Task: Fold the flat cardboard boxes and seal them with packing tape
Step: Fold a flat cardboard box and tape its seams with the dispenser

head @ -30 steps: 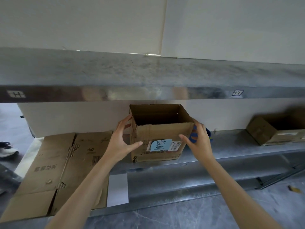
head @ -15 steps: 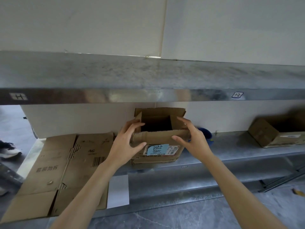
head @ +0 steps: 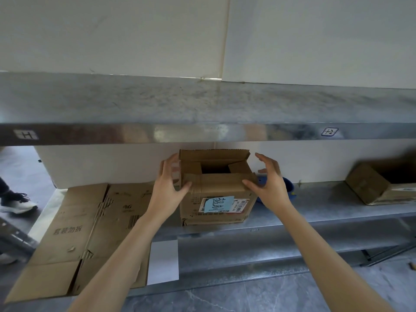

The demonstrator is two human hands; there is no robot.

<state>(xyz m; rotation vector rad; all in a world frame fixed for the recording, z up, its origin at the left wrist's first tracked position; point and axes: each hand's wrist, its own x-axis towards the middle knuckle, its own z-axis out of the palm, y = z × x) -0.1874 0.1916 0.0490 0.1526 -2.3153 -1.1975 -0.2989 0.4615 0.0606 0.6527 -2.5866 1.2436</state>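
Note:
A small brown cardboard box (head: 216, 199) with a blue note and a white label on its front stands on the metal shelf (head: 315, 208). Its two side flaps and near flap are folded inward; the far flap still stands up, leaving a dark gap in the middle. My left hand (head: 167, 188) is at the box's left top corner, thumb touching the near flap. My right hand (head: 269, 183) hovers at the right top corner, fingers spread, thumb against the near flap's right end. Flat cardboard boxes (head: 74, 233) lie stacked to the left. A blue object (head: 289, 185), partly hidden, sits behind my right hand.
An upper metal shelf (head: 202, 131) overhangs just above the box. Another brown box (head: 378, 188) lies on its side at the far right. A white sheet (head: 163, 262) hangs below the shelf edge. A person's shoe (head: 18, 204) is on the floor, far left.
The box's top flaps have gone from open to mostly folded in. Both hands moved from the box's sides up to its top corners, and the right hand's fingers have lifted off.

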